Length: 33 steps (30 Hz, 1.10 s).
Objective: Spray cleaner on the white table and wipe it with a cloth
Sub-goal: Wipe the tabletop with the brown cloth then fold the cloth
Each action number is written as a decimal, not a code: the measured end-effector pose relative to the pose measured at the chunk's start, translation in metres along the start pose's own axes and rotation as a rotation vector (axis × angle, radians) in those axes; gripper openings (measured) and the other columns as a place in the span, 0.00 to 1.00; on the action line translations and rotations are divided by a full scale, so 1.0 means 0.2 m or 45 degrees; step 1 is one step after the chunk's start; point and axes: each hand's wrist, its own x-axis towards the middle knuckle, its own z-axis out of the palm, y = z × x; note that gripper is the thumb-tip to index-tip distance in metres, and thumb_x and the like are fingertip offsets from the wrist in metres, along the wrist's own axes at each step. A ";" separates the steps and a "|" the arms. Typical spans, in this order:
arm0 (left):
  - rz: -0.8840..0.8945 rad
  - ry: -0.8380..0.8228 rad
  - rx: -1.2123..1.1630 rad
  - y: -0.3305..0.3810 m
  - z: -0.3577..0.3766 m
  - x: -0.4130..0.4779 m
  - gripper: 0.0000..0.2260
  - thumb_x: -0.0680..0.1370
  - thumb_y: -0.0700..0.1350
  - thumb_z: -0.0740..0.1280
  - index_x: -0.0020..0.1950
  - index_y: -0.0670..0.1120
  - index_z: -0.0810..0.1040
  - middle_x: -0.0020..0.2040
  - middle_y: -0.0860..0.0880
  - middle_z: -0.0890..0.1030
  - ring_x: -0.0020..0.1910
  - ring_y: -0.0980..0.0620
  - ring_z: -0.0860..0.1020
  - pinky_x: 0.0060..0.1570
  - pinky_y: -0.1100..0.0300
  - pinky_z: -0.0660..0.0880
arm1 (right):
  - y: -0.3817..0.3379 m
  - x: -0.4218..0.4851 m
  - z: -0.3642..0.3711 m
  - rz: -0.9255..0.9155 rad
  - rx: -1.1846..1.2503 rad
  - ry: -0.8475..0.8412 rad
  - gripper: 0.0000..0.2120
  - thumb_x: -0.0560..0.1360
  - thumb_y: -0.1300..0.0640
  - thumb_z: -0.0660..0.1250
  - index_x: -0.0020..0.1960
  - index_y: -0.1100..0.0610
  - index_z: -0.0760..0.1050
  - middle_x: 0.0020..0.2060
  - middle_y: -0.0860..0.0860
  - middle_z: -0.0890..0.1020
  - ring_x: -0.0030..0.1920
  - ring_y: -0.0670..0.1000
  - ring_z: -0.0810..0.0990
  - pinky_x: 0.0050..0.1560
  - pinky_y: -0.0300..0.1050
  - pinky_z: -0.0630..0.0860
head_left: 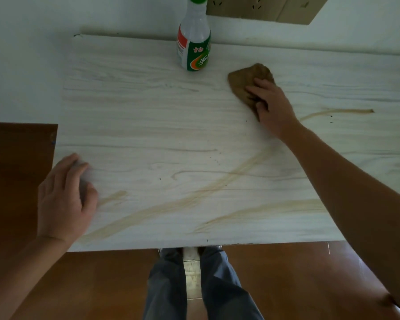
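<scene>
My right hand (271, 105) grips the brown cloth (247, 77) under curled fingers at 1 o'clock on the white table (148, 112); the long tan streak (171, 204) lies toward 7 o'clock from it, running 2-to-8, my left hand (62, 199) resting open at 8.

The spray bottle (193, 42) carries a green label (198, 57) showing one large white character, 手 (partly cut off); the small red characters above are illegible.
</scene>
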 end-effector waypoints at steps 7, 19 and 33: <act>-0.033 -0.004 -0.013 0.01 -0.01 0.01 0.24 0.79 0.49 0.56 0.71 0.39 0.72 0.75 0.39 0.69 0.76 0.37 0.65 0.71 0.38 0.64 | -0.25 -0.51 0.19 0.046 0.154 0.084 0.25 0.72 0.65 0.61 0.69 0.58 0.75 0.72 0.59 0.72 0.72 0.62 0.68 0.74 0.58 0.63; -0.065 -0.047 -0.017 0.01 -0.01 0.00 0.24 0.80 0.50 0.56 0.72 0.40 0.71 0.77 0.41 0.67 0.78 0.40 0.63 0.75 0.40 0.60 | -0.30 -0.40 0.19 -0.246 -0.094 -0.058 0.24 0.76 0.56 0.60 0.73 0.53 0.71 0.75 0.54 0.68 0.74 0.57 0.65 0.74 0.54 0.64; -0.046 -0.002 -0.034 -0.02 0.00 0.00 0.22 0.79 0.47 0.57 0.71 0.39 0.73 0.76 0.40 0.69 0.78 0.41 0.64 0.75 0.45 0.61 | -0.84 -0.82 0.43 -0.513 0.068 -0.278 0.21 0.79 0.56 0.60 0.72 0.51 0.72 0.75 0.51 0.68 0.77 0.53 0.61 0.77 0.56 0.58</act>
